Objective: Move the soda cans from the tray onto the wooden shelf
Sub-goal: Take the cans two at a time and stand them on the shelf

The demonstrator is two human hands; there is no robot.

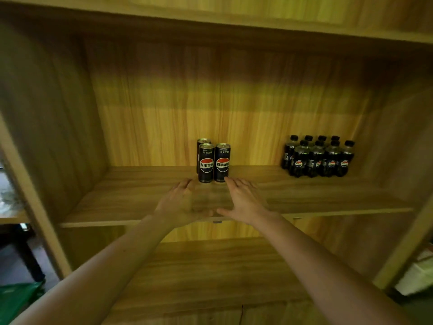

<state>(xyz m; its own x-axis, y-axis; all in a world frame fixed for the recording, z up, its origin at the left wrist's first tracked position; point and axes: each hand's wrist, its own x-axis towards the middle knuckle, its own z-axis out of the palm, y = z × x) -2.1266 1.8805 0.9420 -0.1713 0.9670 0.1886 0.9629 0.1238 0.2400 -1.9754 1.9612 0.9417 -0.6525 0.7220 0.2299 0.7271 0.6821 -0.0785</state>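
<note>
Three tall black soda cans stand upright on the wooden shelf (131, 198): a front left can (206, 163), a front right can (222, 162), and a third can (202, 141) mostly hidden behind the left one. My left hand (181, 202) hovers just in front of the cans, fingers spread, holding nothing. My right hand (243, 198) is beside it, fingers apart, with its fingertips close to the base of the front right can. The tray is out of view.
Several small black soda bottles (318, 158) are grouped at the shelf's right end. A lower shelf board (210, 273) lies beneath my forearms. The cabinet's side walls close in left and right. A green object (18, 299) sits at the lower left.
</note>
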